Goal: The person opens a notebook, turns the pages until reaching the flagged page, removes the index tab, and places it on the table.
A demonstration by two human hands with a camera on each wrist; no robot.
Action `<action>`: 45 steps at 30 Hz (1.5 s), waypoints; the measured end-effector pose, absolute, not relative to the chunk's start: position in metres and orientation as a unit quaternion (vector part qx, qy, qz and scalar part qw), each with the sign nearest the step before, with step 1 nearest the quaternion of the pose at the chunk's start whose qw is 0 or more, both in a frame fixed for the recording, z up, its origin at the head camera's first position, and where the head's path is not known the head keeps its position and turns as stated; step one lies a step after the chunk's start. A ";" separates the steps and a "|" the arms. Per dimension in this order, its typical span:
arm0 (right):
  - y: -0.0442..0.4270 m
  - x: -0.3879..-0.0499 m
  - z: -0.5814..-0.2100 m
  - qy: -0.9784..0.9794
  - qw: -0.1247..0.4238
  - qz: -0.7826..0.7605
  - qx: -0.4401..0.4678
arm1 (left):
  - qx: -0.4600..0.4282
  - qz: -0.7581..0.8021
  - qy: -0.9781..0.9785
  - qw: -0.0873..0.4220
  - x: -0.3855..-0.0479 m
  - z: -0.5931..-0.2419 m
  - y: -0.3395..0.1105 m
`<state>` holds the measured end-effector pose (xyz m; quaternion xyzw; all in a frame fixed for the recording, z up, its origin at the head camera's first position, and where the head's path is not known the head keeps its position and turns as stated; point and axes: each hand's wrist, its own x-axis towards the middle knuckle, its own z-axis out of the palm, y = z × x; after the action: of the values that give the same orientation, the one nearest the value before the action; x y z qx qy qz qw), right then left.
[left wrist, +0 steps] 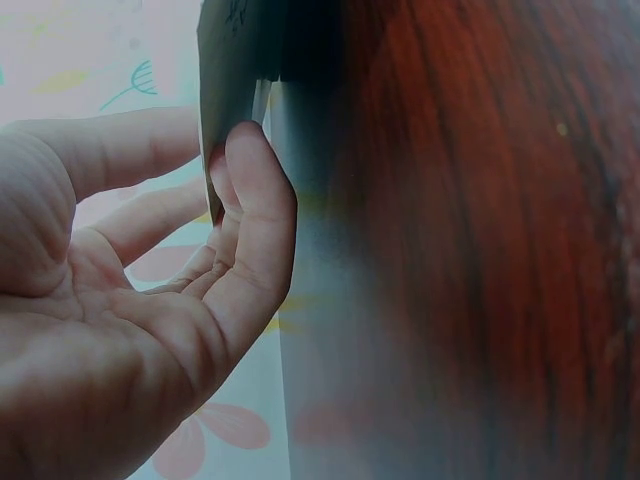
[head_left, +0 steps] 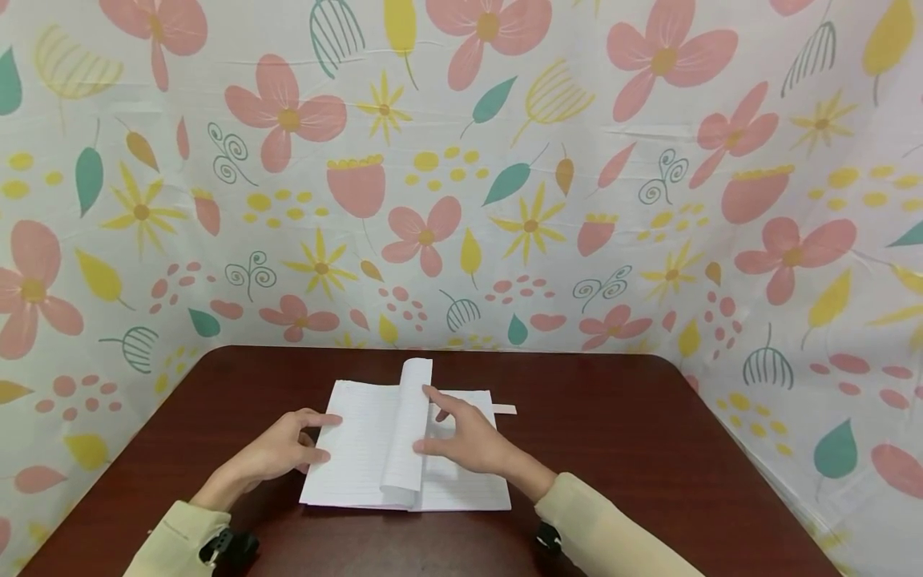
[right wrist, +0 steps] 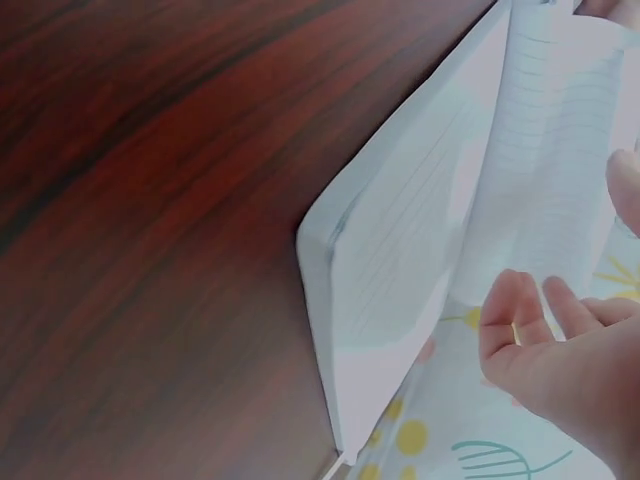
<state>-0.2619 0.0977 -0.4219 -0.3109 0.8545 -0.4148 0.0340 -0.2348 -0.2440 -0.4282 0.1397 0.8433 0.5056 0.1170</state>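
An open notebook with white lined pages lies on the table, and in the right wrist view its thick page block shows side-on. One or more pages stand up in a curl near the middle, bending leftward. My left hand grips the notebook's left edge, with thumb and index finger on the page. Other fingers bend round beneath that edge in the left wrist view. With extended thumb and index finger, my right hand touches the right side of the curled page; its other fingers are partly hidden.
A pale narrow strip sticks out from the notebook's right side. The dark reddish-brown table has rounded far corners. Behind and beside it hangs a white cloth printed with flowers and leaves.
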 end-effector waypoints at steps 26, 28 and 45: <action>0.077 -0.263 -0.422 0.846 0.079 -0.436 -0.298 | 0.132 0.505 0.844 0.119 -0.234 -0.429 -0.242; 0.076 -0.263 -0.422 0.847 0.090 -0.427 -0.303 | 0.132 0.507 0.844 0.118 -0.234 -0.429 -0.242; 0.069 -0.266 -0.425 0.867 0.095 -0.324 -0.367 | 0.134 0.505 0.845 0.117 -0.234 -0.428 -0.243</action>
<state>-0.2656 0.0689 -0.4245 -0.3671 0.8667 -0.3240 0.0951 -0.2337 -0.2430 -0.4284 0.1338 0.8449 0.5047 0.1167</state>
